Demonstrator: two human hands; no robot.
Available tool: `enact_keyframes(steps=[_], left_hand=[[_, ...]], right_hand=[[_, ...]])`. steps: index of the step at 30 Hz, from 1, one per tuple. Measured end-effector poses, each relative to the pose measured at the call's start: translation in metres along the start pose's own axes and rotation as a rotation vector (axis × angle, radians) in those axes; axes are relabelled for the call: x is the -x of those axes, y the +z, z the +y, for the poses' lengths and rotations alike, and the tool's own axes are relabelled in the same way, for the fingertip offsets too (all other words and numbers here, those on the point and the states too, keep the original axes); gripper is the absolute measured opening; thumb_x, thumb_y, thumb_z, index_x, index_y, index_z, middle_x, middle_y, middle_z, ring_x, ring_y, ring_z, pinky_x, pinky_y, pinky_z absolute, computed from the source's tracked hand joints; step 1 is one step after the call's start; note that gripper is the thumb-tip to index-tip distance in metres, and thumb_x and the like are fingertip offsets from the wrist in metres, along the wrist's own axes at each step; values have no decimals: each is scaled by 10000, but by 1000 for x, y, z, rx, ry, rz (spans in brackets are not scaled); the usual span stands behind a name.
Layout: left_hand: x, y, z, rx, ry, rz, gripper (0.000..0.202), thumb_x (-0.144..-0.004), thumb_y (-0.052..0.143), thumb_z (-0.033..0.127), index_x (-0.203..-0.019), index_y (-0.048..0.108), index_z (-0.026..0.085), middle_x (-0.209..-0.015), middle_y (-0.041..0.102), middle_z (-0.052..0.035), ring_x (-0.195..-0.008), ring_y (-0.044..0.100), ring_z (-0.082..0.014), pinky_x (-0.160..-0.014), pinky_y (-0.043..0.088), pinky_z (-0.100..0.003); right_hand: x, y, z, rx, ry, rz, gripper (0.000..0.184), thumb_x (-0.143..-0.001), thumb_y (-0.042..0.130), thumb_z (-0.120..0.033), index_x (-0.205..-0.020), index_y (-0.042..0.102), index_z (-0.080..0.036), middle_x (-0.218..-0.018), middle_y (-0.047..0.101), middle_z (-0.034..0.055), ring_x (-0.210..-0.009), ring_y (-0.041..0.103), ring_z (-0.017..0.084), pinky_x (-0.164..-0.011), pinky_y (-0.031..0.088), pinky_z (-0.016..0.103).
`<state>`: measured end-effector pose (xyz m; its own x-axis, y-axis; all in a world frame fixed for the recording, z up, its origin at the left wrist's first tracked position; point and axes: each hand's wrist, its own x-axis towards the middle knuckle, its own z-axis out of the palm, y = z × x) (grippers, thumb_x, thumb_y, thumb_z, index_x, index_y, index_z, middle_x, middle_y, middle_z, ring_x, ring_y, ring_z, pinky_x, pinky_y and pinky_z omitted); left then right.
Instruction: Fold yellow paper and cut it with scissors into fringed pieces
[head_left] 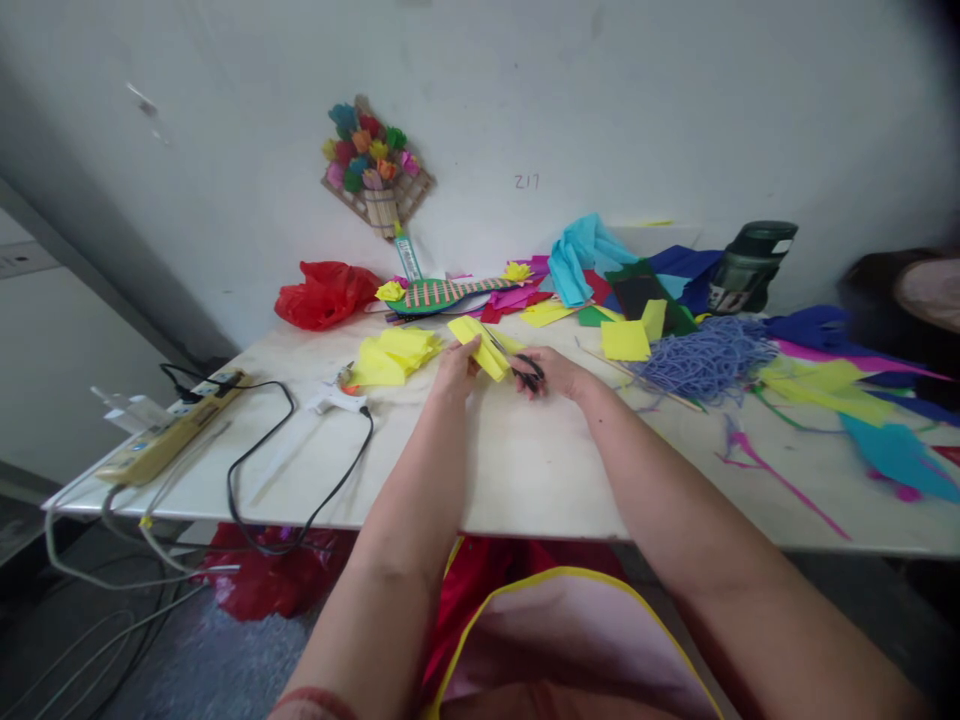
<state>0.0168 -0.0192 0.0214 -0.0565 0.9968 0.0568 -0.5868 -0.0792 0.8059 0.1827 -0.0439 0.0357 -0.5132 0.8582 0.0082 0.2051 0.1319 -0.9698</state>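
Note:
My left hand [459,366] is closed on a folded strip of yellow crepe paper [478,346], held just above the table. My right hand [551,374] grips a pair of black-handled scissors [529,374], whose blades point left and lie against the yellow paper. How far the blades stand apart is hard to make out. Left of my left hand lies a pile of yellow paper pieces [394,356]. Beside that pile rests a white glue gun [330,399] with a black cord.
A power strip [172,430] with cords sits at the table's left edge. Behind my hands are a red plastic bag [324,294], a green woven piece with yellow flowers [442,294] and coloured paper. Purple shredded strands [709,360] and a dark bottle [752,268] stand right.

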Motion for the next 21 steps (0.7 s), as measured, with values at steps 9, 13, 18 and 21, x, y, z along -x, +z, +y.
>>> enact_keyframes(steps=[9, 13, 18, 21], left_hand=[[2, 3, -2, 1, -24, -18, 89, -709, 586, 112, -796, 599, 122, -756, 643, -49, -694, 618, -132, -738, 490, -284], [2, 3, -2, 16, -34, -30, 108, -709, 591, 124, -817, 600, 131, -746, 645, -46, -698, 617, -131, -732, 493, -281], [2, 5, -2, 19, -48, -3, 108, -707, 595, 115, -814, 600, 128, -761, 646, -50, -723, 619, -135, -747, 488, -277], [2, 5, -2, 12, -35, -13, 96, -713, 586, 114, -808, 600, 124, -754, 647, -48, -721, 618, -135, -743, 491, -276]], right_hand=[[2, 5, -5, 21, 15, 26, 314, -737, 549, -451, -684, 473, -151, -492, 530, -25, -346, 480, 59, -275, 300, 145], [1, 6, -4, 10, 13, 41, 315, -725, 562, -453, -686, 467, -155, -482, 508, -35, -337, 460, 54, -269, 291, 146], [-2, 5, 1, 3, 1, 56, 300, -750, 533, -450, -693, 475, -161, -482, 498, -44, -333, 449, 49, -263, 266, 151], [-3, 5, 4, 17, -2, 64, 300, -755, 519, -455, -692, 478, -165, -482, 490, -49, -330, 438, 46, -261, 251, 154]])
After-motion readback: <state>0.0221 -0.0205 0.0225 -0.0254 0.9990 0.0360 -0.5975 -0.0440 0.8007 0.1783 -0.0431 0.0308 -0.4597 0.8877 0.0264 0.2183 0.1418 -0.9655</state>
